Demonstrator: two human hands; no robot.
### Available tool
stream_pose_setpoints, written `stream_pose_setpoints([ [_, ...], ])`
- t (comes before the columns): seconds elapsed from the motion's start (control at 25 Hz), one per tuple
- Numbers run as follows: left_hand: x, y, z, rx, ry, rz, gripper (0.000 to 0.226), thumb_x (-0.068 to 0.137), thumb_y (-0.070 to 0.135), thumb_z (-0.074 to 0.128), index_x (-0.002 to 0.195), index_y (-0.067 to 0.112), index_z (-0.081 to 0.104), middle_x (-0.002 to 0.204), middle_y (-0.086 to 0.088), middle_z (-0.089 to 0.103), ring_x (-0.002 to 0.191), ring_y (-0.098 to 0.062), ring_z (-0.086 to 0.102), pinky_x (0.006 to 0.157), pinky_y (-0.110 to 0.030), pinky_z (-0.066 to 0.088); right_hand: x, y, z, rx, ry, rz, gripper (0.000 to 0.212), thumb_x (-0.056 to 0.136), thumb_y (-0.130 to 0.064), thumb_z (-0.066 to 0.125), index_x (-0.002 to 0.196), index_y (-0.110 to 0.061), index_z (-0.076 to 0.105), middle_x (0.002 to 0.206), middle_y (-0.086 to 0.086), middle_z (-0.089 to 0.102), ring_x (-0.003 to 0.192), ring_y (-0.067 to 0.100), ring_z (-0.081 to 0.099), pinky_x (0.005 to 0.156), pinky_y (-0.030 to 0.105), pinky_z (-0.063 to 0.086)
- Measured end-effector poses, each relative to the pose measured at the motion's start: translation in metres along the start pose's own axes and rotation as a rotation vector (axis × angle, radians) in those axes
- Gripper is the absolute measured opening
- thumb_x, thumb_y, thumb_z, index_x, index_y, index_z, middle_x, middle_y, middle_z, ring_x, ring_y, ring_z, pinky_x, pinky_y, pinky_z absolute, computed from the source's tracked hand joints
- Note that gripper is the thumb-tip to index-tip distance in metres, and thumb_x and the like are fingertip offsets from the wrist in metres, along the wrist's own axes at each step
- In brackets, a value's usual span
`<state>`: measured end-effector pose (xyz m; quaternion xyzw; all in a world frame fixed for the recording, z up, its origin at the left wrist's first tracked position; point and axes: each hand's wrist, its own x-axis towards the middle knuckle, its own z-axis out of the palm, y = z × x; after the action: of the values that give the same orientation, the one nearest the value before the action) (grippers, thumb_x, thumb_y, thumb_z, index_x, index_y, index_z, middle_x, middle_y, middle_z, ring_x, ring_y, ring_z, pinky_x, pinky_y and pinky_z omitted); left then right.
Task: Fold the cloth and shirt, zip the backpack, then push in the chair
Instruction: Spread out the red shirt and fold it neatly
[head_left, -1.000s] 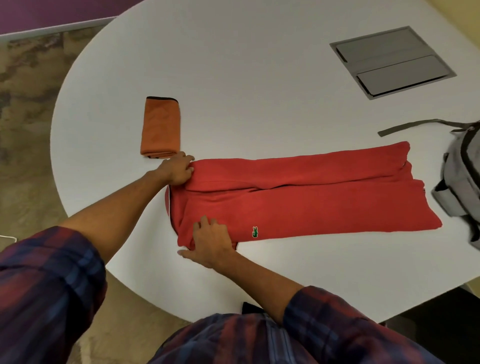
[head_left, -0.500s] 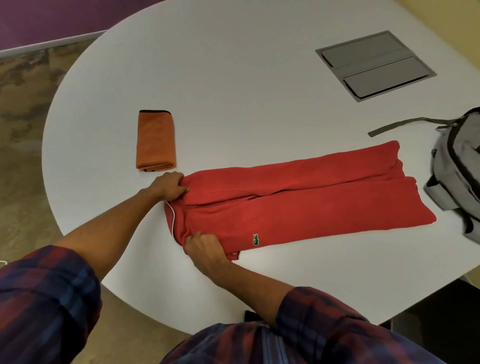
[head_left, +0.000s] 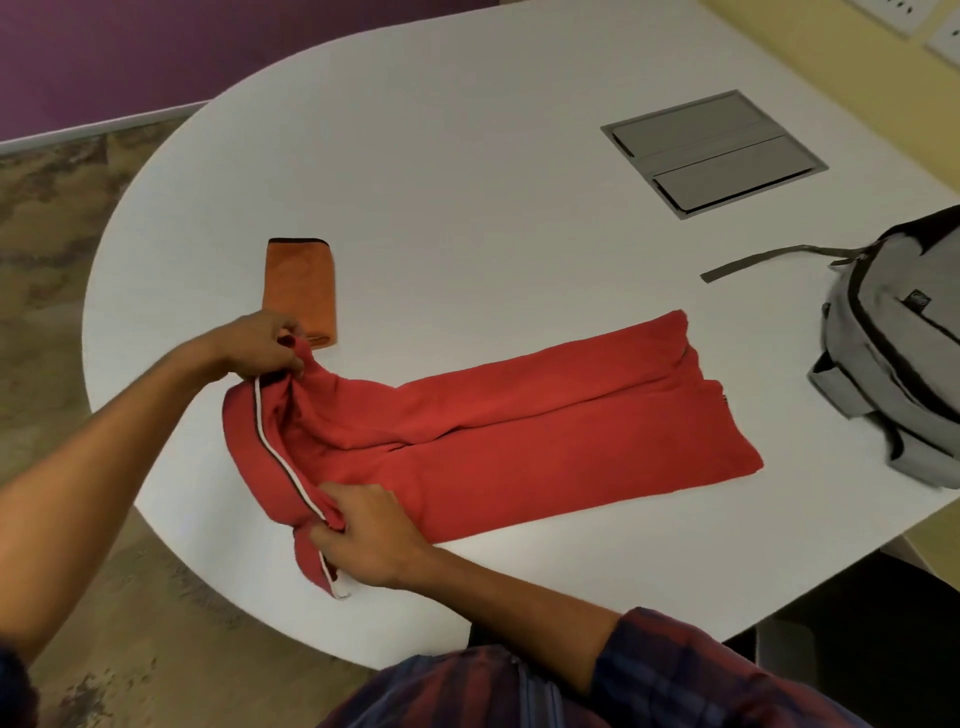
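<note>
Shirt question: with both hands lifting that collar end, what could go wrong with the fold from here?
1. The left hand and right hand pinch only the shirt's collar end, so the long side folds may slip open.
2. The orange cloth lies close by the left hand and might get nudged.
3. The collar overhangs the table edge and may sag.

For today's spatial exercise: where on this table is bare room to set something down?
Bare: the far stretch between the orange cloth and grey hatch; the near strip below the red shirt. Crowded: by the backpack and both hands.
</note>
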<state>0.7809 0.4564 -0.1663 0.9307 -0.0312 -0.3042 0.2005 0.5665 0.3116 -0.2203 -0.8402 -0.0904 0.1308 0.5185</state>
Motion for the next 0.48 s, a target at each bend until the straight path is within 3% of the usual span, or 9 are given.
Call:
stream_pose_setpoints([
  [0.12, -0.017, 0.049, -0.004, 0.001, -0.039, 0.117, 0.039, 0.08, 0.008, 0.069, 0.116, 0.023, 0.061, 0.112, -0.012, 0.059, 0.101, -0.037, 0.059, 0.085, -0.046, 0.052, -0.02, 0.008, -0.036, 0.12, 0.078, 0.034, 0.017, 0.08, -0.016, 0.056, 0.065, -0.017, 0.047, 0.062, 0.001, 0.056, 0.058, 0.02, 0.052, 0.056, 0.035, 0.041],
  [0.2, -0.021, 0.091, 0.002, 0.002, -0.042, 0.179, 0.027, 0.082, 0.006, 0.067, 0.105, 0.02, 0.067, 0.099, -0.011, 0.063, 0.092, -0.031, 0.06, 0.074, -0.035, 0.052, -0.038, 0.023, -0.069, 0.203, 0.157, 0.095, 0.007, 0.078, -0.017, 0.056, 0.076, -0.011, 0.059, 0.07, 0.008, 0.064, 0.062, 0.019, 0.058, 0.062, 0.039, 0.049],
  [0.28, -0.018, 0.137, 0.012, 0.022, -0.018, 0.207, 0.014, 0.082, 0.004, 0.064, 0.09, 0.013, 0.07, 0.085, -0.009, 0.065, 0.074, -0.022, 0.059, 0.058, -0.023, 0.05, -0.057, 0.039, -0.105, 0.26, 0.244, 0.167, 0.013, 0.08, -0.017, 0.057, 0.084, -0.008, 0.064, 0.076, 0.012, 0.067, 0.065, 0.016, 0.059, 0.065, 0.037, 0.05],
  [0.48, 0.015, 0.252, 0.06, 0.025, -0.027, 0.287, 0.008, 0.078, 0.006, 0.062, 0.077, 0.009, 0.069, 0.086, -0.015, 0.07, 0.07, -0.025, 0.064, 0.055, -0.027, 0.056, -0.103, 0.088, -0.19, 0.305, 0.459, 0.31, 0.014, 0.079, -0.019, 0.06, 0.088, -0.015, 0.07, 0.08, 0.007, 0.072, 0.073, 0.025, 0.067, 0.072, 0.041, 0.056],
])
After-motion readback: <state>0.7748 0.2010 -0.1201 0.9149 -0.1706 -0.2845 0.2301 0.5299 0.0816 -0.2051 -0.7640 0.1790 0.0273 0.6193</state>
